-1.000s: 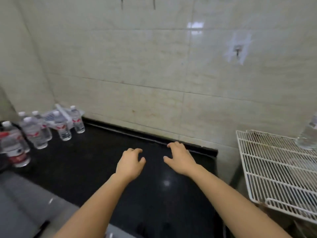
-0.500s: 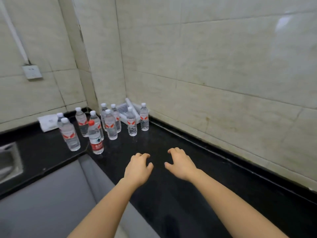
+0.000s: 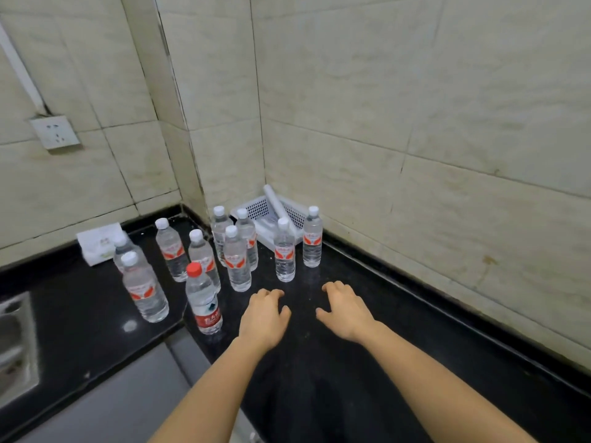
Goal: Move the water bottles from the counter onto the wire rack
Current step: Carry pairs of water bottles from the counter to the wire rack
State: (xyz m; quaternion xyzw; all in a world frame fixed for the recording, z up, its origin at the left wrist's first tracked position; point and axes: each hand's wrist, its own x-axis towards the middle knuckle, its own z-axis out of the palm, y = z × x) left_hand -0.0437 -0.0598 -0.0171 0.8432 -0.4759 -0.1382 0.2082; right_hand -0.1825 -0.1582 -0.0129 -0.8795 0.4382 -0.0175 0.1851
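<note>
Both bare arms are stretched out over the glossy black stone counter [image 3: 367, 372], palms down, and neither hand has anything in it: the left hand [image 3: 263, 318] has its fingers loosely curled and a little apart, and the right hand [image 3: 345, 310] is much the same, fingers bent and spread, thumb pointing inward. The clear plastic water bottles with white caps and red-and-white labels [image 3: 236, 260] stand upright in a loose cluster in the corner, just ahead of the fingertips, with one taller bottle with a red cap and a red label [image 3: 203, 300] standing nearest the counter's inner edge, close to the left hand. Behind them a white perforated plastic basket [image 3: 260, 209] sits tucked against the beige tiled wall [image 3: 415, 123]. The wire rack is nowhere in sight from this angle. I'd say the step in hand is the reach for the next pick-up, with plenty of bottles left to go. The two closest candidates look to be the white-capped bottle at the front of the group [image 3: 284, 252] for the right hand and the one beside it for the left. The next move calls for each hand to open wider and close round a bottle's body without knocking its close neighbours, then lift straight up.
</note>
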